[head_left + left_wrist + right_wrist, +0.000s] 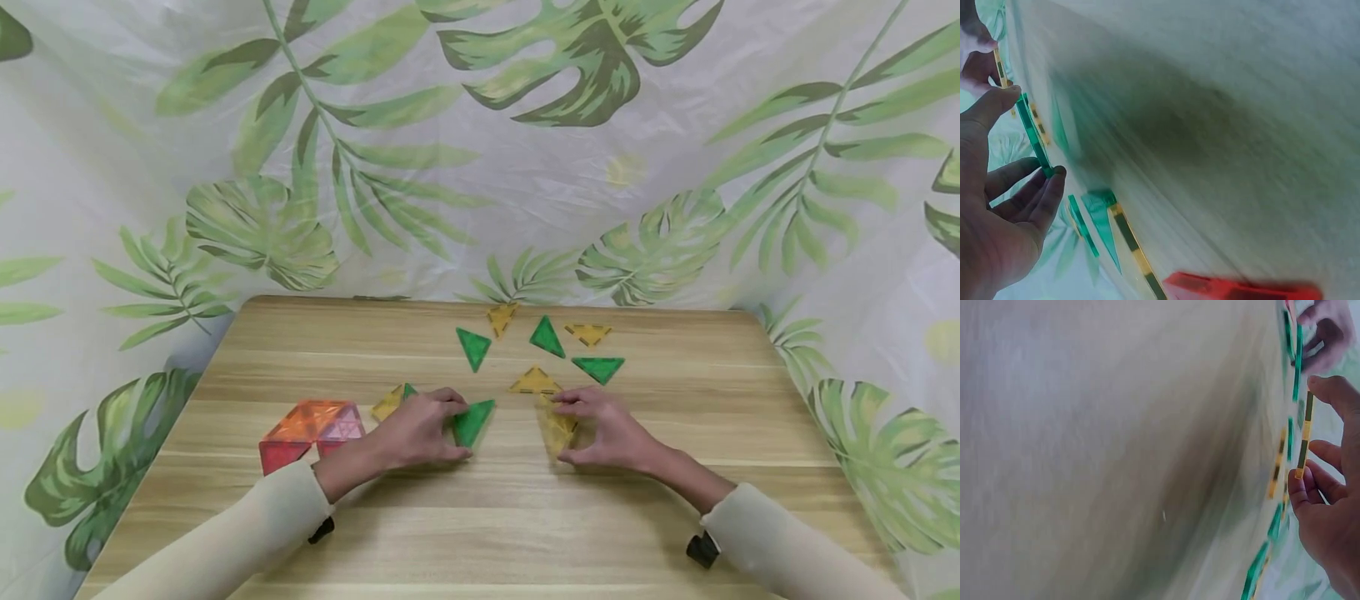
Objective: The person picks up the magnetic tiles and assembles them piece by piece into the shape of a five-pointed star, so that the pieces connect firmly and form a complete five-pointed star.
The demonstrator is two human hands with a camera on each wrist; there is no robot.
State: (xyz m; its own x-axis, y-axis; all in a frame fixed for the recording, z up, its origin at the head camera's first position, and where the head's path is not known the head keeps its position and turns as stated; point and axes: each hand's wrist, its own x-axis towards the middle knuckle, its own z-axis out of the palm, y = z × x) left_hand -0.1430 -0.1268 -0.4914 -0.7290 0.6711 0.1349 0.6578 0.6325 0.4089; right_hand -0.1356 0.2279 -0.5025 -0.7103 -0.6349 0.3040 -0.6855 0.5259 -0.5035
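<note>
My left hand (420, 429) pinches a green triangular magnetic tile (472, 423) between thumb and fingertips. In the left wrist view that green tile (1036, 134) appears nearly edge-on, spanning thumb to fingers. Opposite it, my right hand (613, 432) grips a see-through yellow triangular magnetic tile (557, 427) by its ends. The right wrist view shows this yellow tile (1305, 434) edge-on, with dark magnet strips along its rim. A gap separates the two held tiles. Just beyond the right fingertips lies another yellow triangle (535, 381). Behind the left hand, a yellow tile (387, 403) and a green one (408, 390) are partly hidden.
Green triangles (474, 348) and yellow triangles (588, 334) lie scattered toward the far edge of the wooden table (675, 517). At the left is a joined group of orange, red and pinkish tiles (303, 421), partly covered by my left forearm. A leaf-print cloth (405, 208) hangs behind.
</note>
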